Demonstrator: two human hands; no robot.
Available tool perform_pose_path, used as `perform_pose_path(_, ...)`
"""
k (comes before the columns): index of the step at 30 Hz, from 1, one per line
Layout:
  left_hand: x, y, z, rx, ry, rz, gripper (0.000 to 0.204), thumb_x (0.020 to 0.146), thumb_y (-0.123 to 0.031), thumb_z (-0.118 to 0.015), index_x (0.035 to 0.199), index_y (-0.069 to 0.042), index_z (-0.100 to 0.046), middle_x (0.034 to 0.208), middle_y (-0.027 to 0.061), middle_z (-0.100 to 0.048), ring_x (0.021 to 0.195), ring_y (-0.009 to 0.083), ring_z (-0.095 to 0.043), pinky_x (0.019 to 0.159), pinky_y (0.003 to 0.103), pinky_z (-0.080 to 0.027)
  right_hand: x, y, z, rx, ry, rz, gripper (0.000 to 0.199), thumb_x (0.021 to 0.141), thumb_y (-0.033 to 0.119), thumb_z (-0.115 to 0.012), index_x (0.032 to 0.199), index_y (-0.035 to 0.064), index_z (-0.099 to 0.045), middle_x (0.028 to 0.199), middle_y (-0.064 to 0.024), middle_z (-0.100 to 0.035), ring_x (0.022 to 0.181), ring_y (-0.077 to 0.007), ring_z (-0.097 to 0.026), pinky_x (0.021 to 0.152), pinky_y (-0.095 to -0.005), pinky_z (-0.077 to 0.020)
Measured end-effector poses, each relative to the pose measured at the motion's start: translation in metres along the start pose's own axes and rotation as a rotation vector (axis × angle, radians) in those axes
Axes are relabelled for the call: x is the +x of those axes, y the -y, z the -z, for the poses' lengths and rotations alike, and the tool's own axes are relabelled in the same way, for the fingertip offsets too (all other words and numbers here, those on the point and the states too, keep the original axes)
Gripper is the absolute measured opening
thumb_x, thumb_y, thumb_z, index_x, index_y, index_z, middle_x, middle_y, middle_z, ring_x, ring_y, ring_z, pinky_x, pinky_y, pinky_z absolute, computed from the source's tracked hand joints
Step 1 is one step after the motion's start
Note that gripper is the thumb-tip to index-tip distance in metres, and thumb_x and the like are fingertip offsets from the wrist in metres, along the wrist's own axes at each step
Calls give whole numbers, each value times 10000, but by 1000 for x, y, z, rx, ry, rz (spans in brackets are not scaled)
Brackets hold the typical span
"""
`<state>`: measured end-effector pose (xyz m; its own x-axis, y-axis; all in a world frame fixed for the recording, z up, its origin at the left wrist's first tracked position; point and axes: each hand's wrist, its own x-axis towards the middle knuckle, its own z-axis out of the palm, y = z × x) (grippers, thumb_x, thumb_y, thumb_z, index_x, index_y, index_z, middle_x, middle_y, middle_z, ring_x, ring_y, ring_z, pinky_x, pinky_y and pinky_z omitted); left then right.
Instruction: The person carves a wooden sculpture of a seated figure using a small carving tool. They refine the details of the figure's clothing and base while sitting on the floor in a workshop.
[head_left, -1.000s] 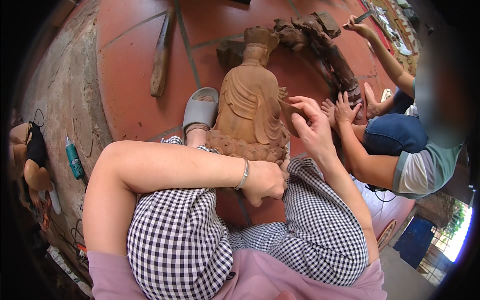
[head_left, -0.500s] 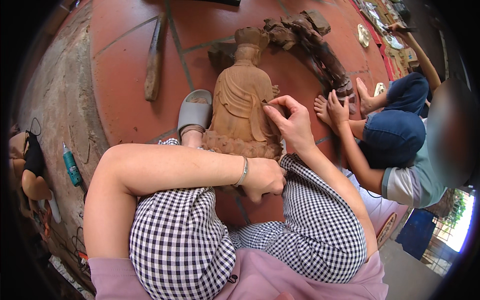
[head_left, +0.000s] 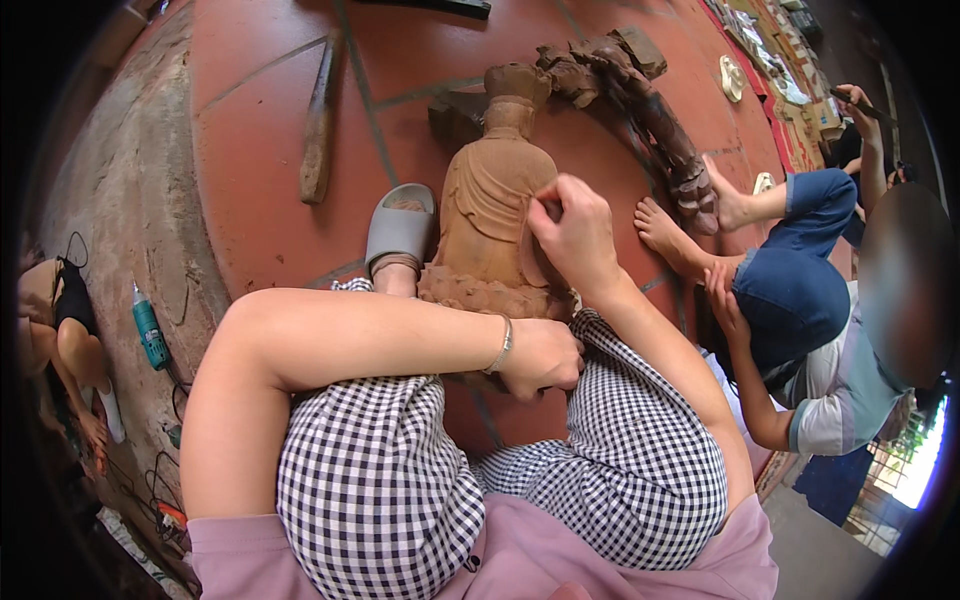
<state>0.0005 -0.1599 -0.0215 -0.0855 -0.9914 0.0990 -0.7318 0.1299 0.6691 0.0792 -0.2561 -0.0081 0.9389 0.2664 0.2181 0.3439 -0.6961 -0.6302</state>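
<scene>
A carved wooden statue point(head_left: 490, 200) of a robed seated figure stands upright on the floor between my feet, its draped back towards me. My right hand point(head_left: 577, 228) is at the right side of its back, thumb and fingers pinched against the robe folds. A small flat brown piece showed between these fingers a moment ago; now the fingers mostly hide it. Below the statue's carved base point(head_left: 490, 295), my left hand point(head_left: 543, 358) is curled closed beside my right knee, the forearm lying across my left thigh. Whatever it may hold is hidden.
A long wooden-handled tool point(head_left: 320, 120) lies on the red tiles at left. Beyond the statue curves a gnarled dark wood piece point(head_left: 655, 110). At right sits a person in jeans point(head_left: 790, 270), bare feet near that wood. A teal power tool point(head_left: 149, 330) rests on the left ledge.
My right hand has shifted slightly along the robe and turned, covering the brown piece. The person at right has drawn a hand back from the foot to the knee. The whole view has shifted slightly.
</scene>
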Motion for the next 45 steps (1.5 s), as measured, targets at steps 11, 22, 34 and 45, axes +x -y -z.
perform_pose_path(11,4,-5,2,51,29,-8,275,675,-257,-741,842,-39,-733,964,104,-700,999,306,-652,831,433,-578,-11,3,9,-7,51,-11,131,813,79,-707,812,6,-599,804,-182,-645,734,-386,-647,661,-462,-525)
perform_pose_path(22,-2,0,-1,44,-39,-31,285,667,-265,-749,848,-45,-725,952,104,-687,968,315,-649,818,444,-571,-5,1,8,-24,78,-28,129,796,67,-692,784,9,-578,793,-179,-647,763,-376,-657,677,-463,-522)
perform_pose_path(34,5,-6,11,31,-51,-38,249,697,-244,-745,842,-41,-740,913,110,-710,939,324,-675,814,446,-575,21,-5,-6,-137,-86,161,113,791,66,-694,782,6,-598,766,-178,-640,722,-360,-656,657,-446,-530)
perform_pose_path(45,4,-2,5,14,-63,-60,302,649,-263,-731,814,-15,-686,922,130,-649,902,319,-647,769,455,-556,16,-6,-5,-104,-71,113,130,801,97,-677,809,9,-583,832,-191,-654,767,-400,-670,664,-494,-548)
